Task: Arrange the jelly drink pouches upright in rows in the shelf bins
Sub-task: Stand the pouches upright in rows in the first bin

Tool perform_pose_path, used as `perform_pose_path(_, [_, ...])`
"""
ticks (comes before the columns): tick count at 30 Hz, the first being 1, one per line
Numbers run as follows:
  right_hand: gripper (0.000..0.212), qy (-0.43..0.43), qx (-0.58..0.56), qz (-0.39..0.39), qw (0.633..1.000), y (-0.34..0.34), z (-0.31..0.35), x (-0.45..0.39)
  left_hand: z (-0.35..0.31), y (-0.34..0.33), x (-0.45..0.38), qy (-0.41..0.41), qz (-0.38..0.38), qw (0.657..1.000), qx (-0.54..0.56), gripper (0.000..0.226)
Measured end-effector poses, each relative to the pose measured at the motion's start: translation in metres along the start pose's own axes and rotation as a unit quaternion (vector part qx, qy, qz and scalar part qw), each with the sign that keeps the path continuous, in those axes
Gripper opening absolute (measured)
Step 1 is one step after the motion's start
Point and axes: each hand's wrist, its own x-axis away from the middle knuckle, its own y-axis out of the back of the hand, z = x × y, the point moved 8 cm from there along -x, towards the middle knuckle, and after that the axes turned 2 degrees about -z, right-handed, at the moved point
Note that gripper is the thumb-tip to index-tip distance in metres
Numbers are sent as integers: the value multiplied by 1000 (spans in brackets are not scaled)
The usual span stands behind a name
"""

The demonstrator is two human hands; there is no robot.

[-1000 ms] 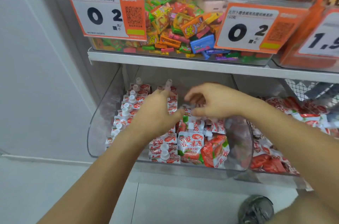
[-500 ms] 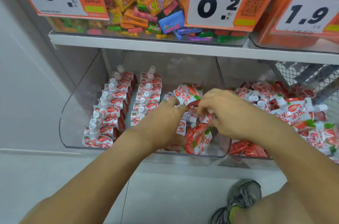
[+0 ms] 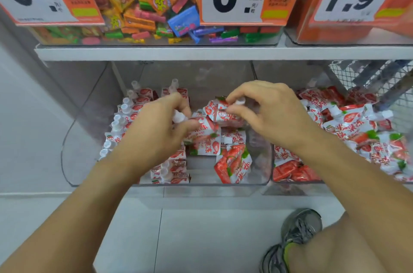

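At the near edge of the clear bin (image 3: 67,156), its low front wall leaves the top open for reaching in; the shelf (image 3: 201,52) above caps the headroom. Just behind that wall, loose red-and-white jelly pouches (image 3: 232,165) lie tumbled toward the right wall, while capped pouches stand in two rows (image 3: 125,116) along the left side to the back. Mid-bin, the left hand (image 3: 154,134) pinches one pouch (image 3: 201,126) by its cap end; the right hand (image 3: 274,112), fingers curled, pinches another pouch (image 3: 220,110) just behind.
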Motion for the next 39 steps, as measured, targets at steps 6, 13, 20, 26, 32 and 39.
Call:
perform_pose_path(6, [18,-38,-47,67,996,-14,3,-5,32,38,17,99,-101,987,78,20])
perform_pose_path(13, [16,-84,-95,93,987,-28,6,-10,28,34,26,93,-21,989,111,16])
perform_pose_path(20, [30,-158,-271,30,949,-38,21,-12,5,17,22,-10,22,989,148,24])
perform_pose_path(26, [23,-218,-370,36,903,-45,12,-8,-2,2,20,-78,55,986,136,29])
perform_pose_path(32, [14,-217,-401,101,885,-49,11,-8,-2,-2,20,-87,11,987,136,30])
perform_pose_path(39, [28,-60,31,363,929,-49,16,9,6,5,17,-60,-14,989,135,33])
